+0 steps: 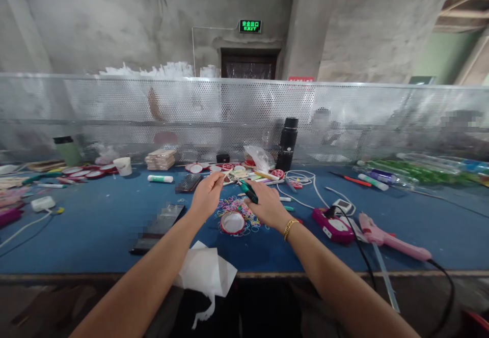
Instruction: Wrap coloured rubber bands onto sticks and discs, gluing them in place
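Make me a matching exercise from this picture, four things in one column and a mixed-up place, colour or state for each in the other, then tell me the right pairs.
Things
1. Pliers
2. Tall bottle
3. Glue gun
4. Small loops

Places, colours and states
A. Pink, lying on the table
B. Many-coloured, scattered around a red-rimmed dish
C. Held in the right hand
D. Black, standing upright near the perforated screen

Right pairs: 1-C, 2-D, 3-A, 4-B.
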`<action>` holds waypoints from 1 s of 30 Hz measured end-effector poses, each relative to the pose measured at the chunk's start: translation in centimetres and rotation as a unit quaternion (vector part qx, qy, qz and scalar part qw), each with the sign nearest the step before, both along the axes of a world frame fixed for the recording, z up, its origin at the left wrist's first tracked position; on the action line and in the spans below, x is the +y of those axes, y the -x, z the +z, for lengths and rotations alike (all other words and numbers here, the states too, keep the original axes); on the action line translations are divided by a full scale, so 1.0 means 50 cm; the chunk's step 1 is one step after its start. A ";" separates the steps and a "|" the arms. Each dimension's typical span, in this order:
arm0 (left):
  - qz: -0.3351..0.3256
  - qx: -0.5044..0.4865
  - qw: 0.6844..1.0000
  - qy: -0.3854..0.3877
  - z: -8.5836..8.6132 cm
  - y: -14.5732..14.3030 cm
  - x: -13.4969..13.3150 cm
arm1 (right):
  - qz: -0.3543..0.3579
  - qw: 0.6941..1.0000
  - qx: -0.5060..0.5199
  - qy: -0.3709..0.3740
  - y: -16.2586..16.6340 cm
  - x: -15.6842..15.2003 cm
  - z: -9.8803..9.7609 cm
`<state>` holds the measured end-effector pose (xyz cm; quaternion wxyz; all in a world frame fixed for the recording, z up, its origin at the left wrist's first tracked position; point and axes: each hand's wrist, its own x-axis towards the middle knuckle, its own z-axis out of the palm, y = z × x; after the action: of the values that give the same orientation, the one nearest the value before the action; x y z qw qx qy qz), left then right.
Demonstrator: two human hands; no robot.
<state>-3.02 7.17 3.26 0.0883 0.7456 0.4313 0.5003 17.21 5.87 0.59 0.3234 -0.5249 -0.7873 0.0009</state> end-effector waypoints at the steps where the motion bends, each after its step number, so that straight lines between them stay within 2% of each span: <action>1: 0.001 0.009 1.000 -0.005 0.001 -0.001 -0.001 | -0.003 1.000 -0.003 0.000 0.000 -0.001 0.001; 13: 0.007 0.072 0.997 -0.012 0.004 -0.004 -0.009 | -0.004 1.000 -0.013 -0.009 0.003 -0.009 0.003; 25: -0.008 0.056 0.998 -0.019 0.001 -0.003 -0.004 | 0.009 1.000 0.004 0.024 0.004 -0.009 0.006; 30: -0.014 0.053 0.998 -0.013 0.003 -0.002 -0.003 | 0.049 0.998 0.029 0.012 0.004 -0.005 0.004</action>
<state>-2.90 7.03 3.39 0.0629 0.7781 0.4184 0.4643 16.99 5.63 0.78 0.3394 -0.4894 -0.8022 0.0417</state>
